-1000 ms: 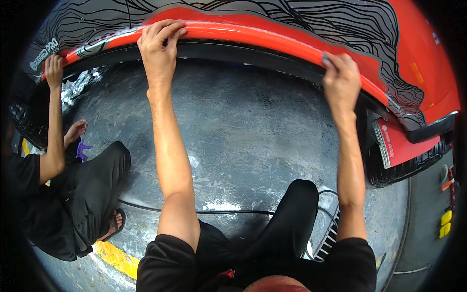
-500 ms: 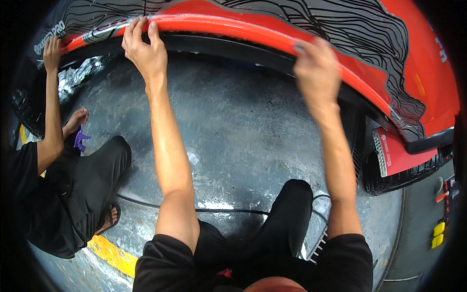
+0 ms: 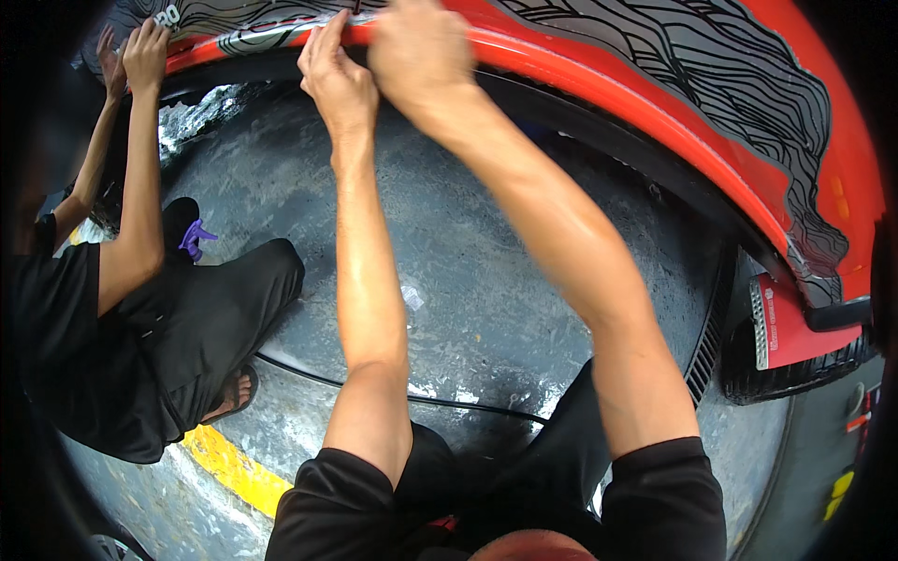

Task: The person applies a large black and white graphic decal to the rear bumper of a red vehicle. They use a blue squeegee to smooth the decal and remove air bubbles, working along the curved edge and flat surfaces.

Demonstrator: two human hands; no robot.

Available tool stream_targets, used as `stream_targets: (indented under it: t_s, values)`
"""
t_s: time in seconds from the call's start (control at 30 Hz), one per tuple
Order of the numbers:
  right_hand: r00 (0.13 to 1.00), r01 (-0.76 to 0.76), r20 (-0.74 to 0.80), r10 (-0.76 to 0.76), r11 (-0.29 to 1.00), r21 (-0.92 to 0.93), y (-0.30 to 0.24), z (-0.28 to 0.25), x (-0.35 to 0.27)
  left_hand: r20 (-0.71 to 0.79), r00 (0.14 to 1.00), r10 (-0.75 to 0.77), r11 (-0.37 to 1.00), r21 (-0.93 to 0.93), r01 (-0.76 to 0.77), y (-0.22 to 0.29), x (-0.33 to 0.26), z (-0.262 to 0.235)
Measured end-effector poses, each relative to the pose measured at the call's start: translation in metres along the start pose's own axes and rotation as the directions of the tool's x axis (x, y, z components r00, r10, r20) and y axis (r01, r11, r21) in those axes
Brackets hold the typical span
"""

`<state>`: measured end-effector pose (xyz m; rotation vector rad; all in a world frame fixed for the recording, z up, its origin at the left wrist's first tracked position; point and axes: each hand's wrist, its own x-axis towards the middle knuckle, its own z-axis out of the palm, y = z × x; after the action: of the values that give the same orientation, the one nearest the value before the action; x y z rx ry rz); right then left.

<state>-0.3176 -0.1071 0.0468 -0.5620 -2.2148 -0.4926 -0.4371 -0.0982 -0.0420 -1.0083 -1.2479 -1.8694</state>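
A glossy red car sill [image 3: 585, 82] arcs across the top, below a grey decal with black wavy lines [image 3: 669, 56]. My left hand [image 3: 346, 93] is at the sill, left of centre, its bent fingers drawn together and fingertips at the panel. Whatever they may pinch is hidden. Just to its right, my right hand [image 3: 421, 51] looks fist-like at the upper edge of the picture, smeared by motion. Its fingertips and anything in them do not show. Farther left, a co-worker's hand [image 3: 147, 58] touches the same sill, with their other hand beside it.
The co-worker crouches at my left, near a purple spray trigger [image 3: 195, 238]. A black cable [image 3: 477, 406] crosses the wet grey floor, and a yellow stripe [image 3: 234, 472] runs behind it. At right are a red mud flap [image 3: 795, 323], a tyre [image 3: 804, 369] and a floor grate [image 3: 708, 360].
My right hand, which had a small dark thing at its fingertips, has swept left along the sill to beside my left hand. The co-worker's second hand has risen to the panel. The view has shifted.
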Motion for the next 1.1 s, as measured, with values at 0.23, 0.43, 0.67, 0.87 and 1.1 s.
stream_targets:
  t_s: [0.23, 0.43, 0.67, 0.87, 1.1]
  values:
    - [0.978, 0.056, -0.19, -0.083, 0.989, -0.139, 0.052, -0.018, -0.037, 0.017, 0.998, -0.053, 0.99, -0.133, 0.055, -0.015, 0.006, -0.02]
    - [0.986, -0.149, -0.116, 0.122, 0.95, -0.274, 0.105, -0.098, -0.114, -0.041, 0.996, -0.076, 0.987, -0.145, 0.07, 0.001, -0.003, -0.014]
    - [0.991, -0.004, -0.131, -0.016, 0.989, -0.147, -0.013, 0.023, 0.013, 0.039, 0.965, -0.26, 0.882, -0.396, 0.254, -0.004, 0.003, -0.001]
    - [0.982, 0.09, -0.148, -0.12, 0.976, -0.196, 0.031, -0.004, -0.036, -0.063, 0.987, -0.147, 0.958, -0.256, 0.126, -0.013, -0.001, -0.013]
    - [0.982, 0.076, -0.153, -0.112, 0.971, -0.226, 0.031, -0.005, -0.033, -0.031, 0.969, -0.245, 0.91, -0.352, 0.219, 0.013, -0.005, -0.002]
